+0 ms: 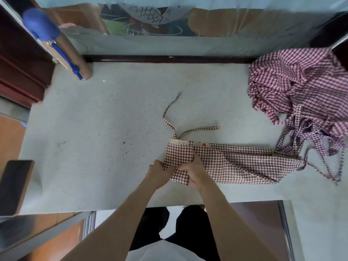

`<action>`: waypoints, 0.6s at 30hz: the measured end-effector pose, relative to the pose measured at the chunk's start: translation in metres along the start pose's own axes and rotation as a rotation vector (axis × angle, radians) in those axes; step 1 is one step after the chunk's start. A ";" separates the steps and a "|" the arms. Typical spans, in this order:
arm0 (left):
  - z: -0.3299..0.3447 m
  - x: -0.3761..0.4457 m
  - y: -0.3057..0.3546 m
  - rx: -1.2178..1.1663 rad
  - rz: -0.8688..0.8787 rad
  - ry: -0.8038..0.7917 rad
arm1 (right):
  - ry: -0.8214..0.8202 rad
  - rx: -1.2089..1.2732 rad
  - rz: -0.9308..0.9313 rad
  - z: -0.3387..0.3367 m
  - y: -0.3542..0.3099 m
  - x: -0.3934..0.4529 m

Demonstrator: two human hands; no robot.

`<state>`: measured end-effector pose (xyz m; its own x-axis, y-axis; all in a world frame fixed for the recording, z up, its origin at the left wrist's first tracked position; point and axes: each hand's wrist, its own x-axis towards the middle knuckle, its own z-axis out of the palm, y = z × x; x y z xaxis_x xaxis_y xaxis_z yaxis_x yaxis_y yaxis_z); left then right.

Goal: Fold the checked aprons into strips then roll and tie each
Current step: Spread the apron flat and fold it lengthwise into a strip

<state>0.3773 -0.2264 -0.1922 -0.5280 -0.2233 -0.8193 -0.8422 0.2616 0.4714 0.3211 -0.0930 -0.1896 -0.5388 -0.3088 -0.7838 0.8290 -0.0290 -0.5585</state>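
On the desk [94, 129], one apron [235, 164] is already a strip, and both hands, left hand [160, 171] and right hand [194, 172], grasp its left end, seemingly starting the roll, while a pile of aprons [301, 85] right of it waits.

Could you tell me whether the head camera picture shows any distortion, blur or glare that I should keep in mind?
Head view: wide-angle bending curves the table edges; the blue object at upper left is smeared and soft; the glossy back panel carries pale reflections; light is even and soft, with faint shadows; the folded apron and both hands, left hand and right hand, are sharp.
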 end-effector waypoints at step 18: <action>0.019 -0.003 0.008 -0.908 -0.141 -0.054 | 0.335 -1.066 -0.520 -0.016 -0.027 0.012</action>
<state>0.3743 -0.2058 -0.1924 -0.4277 -0.1476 -0.8918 -0.6727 -0.6071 0.4230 0.2895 -0.0810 -0.1881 -0.9101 -0.2288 -0.3456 0.0526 0.7633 -0.6439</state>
